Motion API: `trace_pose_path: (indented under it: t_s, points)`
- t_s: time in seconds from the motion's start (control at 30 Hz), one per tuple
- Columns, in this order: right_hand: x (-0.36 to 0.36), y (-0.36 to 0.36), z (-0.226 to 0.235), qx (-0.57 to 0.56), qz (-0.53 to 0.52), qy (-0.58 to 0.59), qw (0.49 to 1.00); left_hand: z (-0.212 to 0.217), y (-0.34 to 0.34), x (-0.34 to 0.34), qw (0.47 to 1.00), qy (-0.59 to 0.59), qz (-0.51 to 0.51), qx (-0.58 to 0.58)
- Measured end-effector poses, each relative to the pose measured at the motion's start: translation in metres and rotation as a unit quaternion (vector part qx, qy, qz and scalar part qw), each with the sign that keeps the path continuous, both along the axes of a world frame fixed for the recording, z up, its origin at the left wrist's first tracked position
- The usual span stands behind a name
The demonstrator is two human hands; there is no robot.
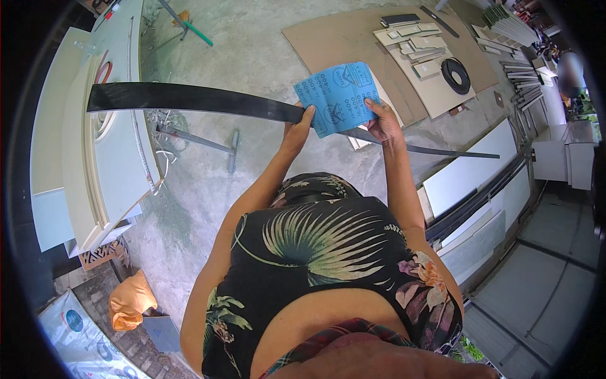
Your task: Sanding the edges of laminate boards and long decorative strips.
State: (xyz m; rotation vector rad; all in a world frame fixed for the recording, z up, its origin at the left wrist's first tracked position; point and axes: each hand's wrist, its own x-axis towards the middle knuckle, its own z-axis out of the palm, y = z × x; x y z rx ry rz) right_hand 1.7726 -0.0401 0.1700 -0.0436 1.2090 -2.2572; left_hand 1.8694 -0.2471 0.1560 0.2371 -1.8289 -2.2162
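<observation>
Sandpaper, a blue sheet, spans the two hands in front of the person's body. The left hand pinches its left edge, thumb on top; the right hand grips its right edge. Behind the sandpaper, a long dark strip extends past both sides; whether either hand also grips it, I cannot tell. Beyond the sandpaper, rightward, lies a black coil.

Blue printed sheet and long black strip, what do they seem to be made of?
Blue printed sheet: probably paper, perhaps sandpaper backing, with a matte finish; it shows soft creases and repeated dark printing. Long black strip: possibly plastic or coated wood, smooth; its even black face shows no clear grain, leaving the core open.
</observation>
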Motion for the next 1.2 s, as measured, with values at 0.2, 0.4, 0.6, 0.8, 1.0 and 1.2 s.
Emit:
trace_pose_path:
  t_s: [0.2, 0.4, 0.6, 0.8, 1.0, 1.2]
  points:
    - [0.004, -0.005, -0.004, -0.030, -0.035, -0.046, 0.998, -0.002, -0.001, -0.001, 0.999, -0.013, -0.017, 0.030]
    - [0.009, 0.002, 0.009, 0.007, -0.010, -0.020, 1.000, -0.003, 0.000, 0.000, 1.000, 0.000, -0.010, 0.008]
    - [0.006, 0.000, 0.021, 0.156, 0.025, 0.102, 0.982, -0.005, -0.003, 0.003, 0.999, 0.000, -0.011, 0.037]
    - [-0.018, -0.023, 0.039, 0.386, -0.138, 0.327, 0.851, -0.006, 0.001, 0.004, 0.999, 0.012, -0.049, -0.002]
    - [-0.016, -0.077, 0.054, 0.438, -0.123, 0.441, 0.774, 0.003, 0.008, 0.008, 0.992, 0.054, -0.066, -0.096]
    - [-0.004, -0.101, 0.063, 0.241, 0.085, 0.423, 0.869, 0.006, 0.005, 0.010, 0.999, 0.013, -0.013, -0.044]
